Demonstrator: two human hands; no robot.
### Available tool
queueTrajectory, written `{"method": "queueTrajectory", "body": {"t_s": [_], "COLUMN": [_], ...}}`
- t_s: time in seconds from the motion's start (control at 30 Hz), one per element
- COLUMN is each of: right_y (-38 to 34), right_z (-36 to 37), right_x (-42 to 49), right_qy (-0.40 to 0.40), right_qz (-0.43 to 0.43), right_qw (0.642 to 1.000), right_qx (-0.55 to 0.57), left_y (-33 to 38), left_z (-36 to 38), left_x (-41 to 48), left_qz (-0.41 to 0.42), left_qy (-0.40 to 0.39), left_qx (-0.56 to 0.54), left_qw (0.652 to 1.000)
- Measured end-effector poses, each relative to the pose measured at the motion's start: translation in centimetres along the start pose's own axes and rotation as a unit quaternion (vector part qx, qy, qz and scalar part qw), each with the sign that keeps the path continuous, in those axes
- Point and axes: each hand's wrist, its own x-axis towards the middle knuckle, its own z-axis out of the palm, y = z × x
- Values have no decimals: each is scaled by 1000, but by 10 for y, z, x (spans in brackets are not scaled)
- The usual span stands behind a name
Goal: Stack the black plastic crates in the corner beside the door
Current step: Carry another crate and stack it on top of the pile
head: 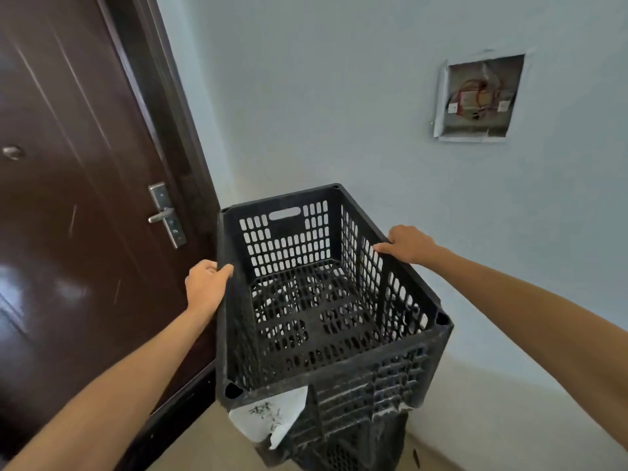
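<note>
— Where is the top crate (316,300) just now?

— In the corner, just beside the door (68,198). It sits on or barely above a lower crate (339,450). I can't tell whether it has seated.

— And the hands?

— The left hand (207,283) is wrapped over the left long rim. The right hand (407,244) grips the right long rim, further along towards the wall (339,96).

— Heavy, you reckon?

— I'd guess not. It's empty, all slots and lattice, and looks like stiff plastic. Bulky rather than weighty, I'd say, and dusty, so the rim may be a little slick.

— Is there a better place to hold it?

— There's a handle slot in the far end wall. But holding both long rims keeps it level, which should help line up the corners with the one beneath. A torn paper label (268,419) hangs off the near side, best not grabbed.
</note>
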Motion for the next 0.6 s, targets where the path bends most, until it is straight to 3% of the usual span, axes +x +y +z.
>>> {"method": "queueTrajectory", "body": {"t_s": [0.4,0.6], "right_y": [3,-10], "right_z": [-2,9], "right_x": [156,197], "right_qy": [-64,-84], "right_qz": [-74,-76], "right_qw": [994,991], "right_qx": [-43,-75], "left_y": [13,14], "left_z": [58,76], "left_x": [51,79], "left_qz": [-121,-151], "left_qy": [61,48], "left_qx": [19,-6], "left_qw": [991,987]}}
